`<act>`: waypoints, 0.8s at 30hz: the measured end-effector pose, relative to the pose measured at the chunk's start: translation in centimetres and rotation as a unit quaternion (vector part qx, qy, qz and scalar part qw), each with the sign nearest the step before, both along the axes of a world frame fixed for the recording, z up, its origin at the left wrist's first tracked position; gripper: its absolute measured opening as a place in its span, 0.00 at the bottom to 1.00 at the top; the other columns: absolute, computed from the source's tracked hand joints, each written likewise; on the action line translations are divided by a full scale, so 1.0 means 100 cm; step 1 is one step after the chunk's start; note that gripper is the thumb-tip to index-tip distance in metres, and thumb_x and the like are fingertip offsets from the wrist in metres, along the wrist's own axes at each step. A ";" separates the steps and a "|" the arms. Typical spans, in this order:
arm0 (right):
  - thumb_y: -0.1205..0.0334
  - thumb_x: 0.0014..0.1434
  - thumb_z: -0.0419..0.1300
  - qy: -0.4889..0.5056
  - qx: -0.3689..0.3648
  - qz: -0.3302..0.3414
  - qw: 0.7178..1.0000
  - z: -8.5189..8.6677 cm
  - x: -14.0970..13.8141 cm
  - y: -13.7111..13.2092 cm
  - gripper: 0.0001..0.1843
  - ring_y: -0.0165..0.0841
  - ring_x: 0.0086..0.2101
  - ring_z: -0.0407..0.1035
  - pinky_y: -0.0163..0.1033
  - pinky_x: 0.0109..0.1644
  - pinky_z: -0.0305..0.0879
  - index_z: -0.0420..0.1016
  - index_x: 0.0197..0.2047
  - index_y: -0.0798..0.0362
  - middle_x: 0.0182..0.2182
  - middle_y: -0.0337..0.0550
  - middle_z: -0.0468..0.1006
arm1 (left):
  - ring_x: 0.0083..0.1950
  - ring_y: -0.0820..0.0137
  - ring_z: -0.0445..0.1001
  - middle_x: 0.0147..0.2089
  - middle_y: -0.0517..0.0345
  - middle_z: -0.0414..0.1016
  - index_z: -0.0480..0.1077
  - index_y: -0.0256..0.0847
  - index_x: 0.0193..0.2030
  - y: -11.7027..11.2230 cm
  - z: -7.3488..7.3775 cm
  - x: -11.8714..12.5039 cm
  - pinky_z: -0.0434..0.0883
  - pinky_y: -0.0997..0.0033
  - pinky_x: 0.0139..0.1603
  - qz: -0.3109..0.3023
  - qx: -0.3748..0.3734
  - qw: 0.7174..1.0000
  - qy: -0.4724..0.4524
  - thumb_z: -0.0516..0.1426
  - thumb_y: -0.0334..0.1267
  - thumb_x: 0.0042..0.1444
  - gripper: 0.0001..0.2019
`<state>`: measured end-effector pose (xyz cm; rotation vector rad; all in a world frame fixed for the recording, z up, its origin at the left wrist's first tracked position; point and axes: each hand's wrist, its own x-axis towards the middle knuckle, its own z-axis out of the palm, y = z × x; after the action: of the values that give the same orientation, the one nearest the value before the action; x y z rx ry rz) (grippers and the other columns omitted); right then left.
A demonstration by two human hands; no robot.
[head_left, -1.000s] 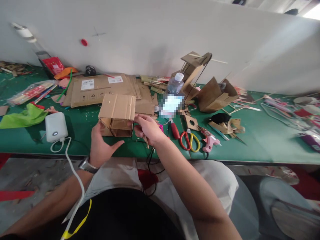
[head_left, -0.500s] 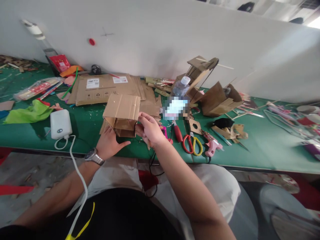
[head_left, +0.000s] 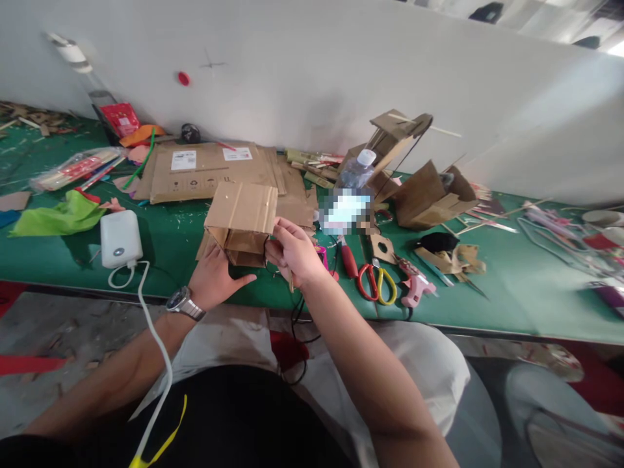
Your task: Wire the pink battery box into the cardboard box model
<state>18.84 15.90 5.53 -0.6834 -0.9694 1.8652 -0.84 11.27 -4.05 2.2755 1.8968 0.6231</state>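
Cardboard box between hands, left now turned seemingly palm-down.

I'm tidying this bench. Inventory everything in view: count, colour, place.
wall: one, white, rear
table: one, green, foreground
disc: one, red, on the wall
cardboard box: one, brown, left of centre
labelled flat carton: one, brown, behind the box
power bank: one, white, left of the box
sheet: one, lime green, left of power bank
bagged sticks: several, pale, rear left
bottle: one, clear, rear centre
open carton: one, brown, right of bottle
scissors: one pair, red and yellow, right of box
glue gun: one, pink, right of scissors
scraps: uncounted, mostly brown, scattered
wristwatch: one, silver, worn
left hand: one, at box's left
right hand: one, at box's right
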 end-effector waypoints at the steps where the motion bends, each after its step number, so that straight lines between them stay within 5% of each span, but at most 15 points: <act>1: 0.58 0.65 0.65 0.000 -0.002 0.000 1.000 0.000 0.000 0.000 0.10 0.20 0.13 0.44 0.29 0.18 0.41 0.67 0.36 0.49 0.14 0.20 0.55 | 0.72 0.37 0.69 0.65 0.28 0.75 0.67 0.28 0.70 0.000 0.001 0.000 0.66 0.39 0.74 0.000 -0.001 1.000 0.005 0.67 0.62 0.55 0.46; 16: 0.60 0.68 0.62 0.014 0.006 -0.008 1.000 0.008 -0.003 -0.001 0.10 0.20 0.13 0.43 0.28 0.17 0.41 0.68 0.34 0.49 0.16 0.22 0.55 | 0.71 0.37 0.70 0.64 0.28 0.76 0.67 0.28 0.70 0.001 0.002 0.000 0.66 0.38 0.74 -0.010 0.004 1.000 0.011 0.67 0.61 0.55 0.45; 24: 0.56 0.61 0.69 -0.046 -0.001 0.002 0.999 0.016 0.008 0.000 0.12 0.19 0.14 0.46 0.29 0.18 0.42 0.70 0.35 0.50 0.18 0.23 0.59 | 0.71 0.36 0.70 0.63 0.27 0.76 0.68 0.27 0.68 0.000 0.002 0.000 0.67 0.36 0.74 -0.009 -0.003 1.000 -0.001 0.68 0.59 0.55 0.44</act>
<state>19.63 15.86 7.15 -0.7740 -1.0275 1.8532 -0.83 11.28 -3.88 2.2841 1.8735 0.6159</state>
